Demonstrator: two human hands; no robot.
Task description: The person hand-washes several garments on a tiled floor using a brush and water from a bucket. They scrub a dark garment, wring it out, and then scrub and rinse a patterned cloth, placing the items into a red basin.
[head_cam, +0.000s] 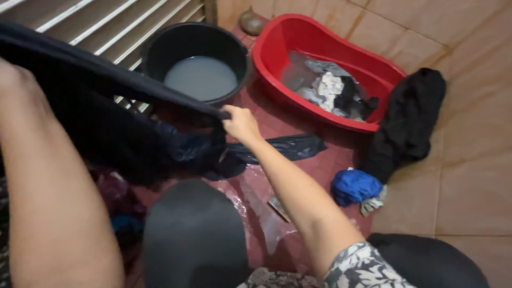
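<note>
Right hand (241,122) of mine is closed in a pinch on the edge of the dark wet garment (122,133), just in front of the black bucket (194,40), and it pulls that edge taut. My left hand (10,80) is raised well to the left of the bucket at the frame's edge; the same cloth runs over it, so it seems to grip the other end, but its fingers are hidden and I cannot tell how they are set. Between the two hands the garment is stretched out in the air, its lower part sagging in folds toward the wet red floor (298,176) in front of the bucket. The bucket holds cloudy grey water. Just right of the bucket stands the red tub (277,48), with a little water and a tangle of grey, white and black clothes (333,93) lying in it. Further right of the bucket, past the tub, a black garment (408,120) lies heaped partly on the beige tiles, and a crumpled blue cloth (354,186) lies nearer to me. As I judge it, the washing is somewhere in the middle: this piece is out of the water and dripping, some pieces lie set aside, and the clothes in the tub look as yet undone.
</note>
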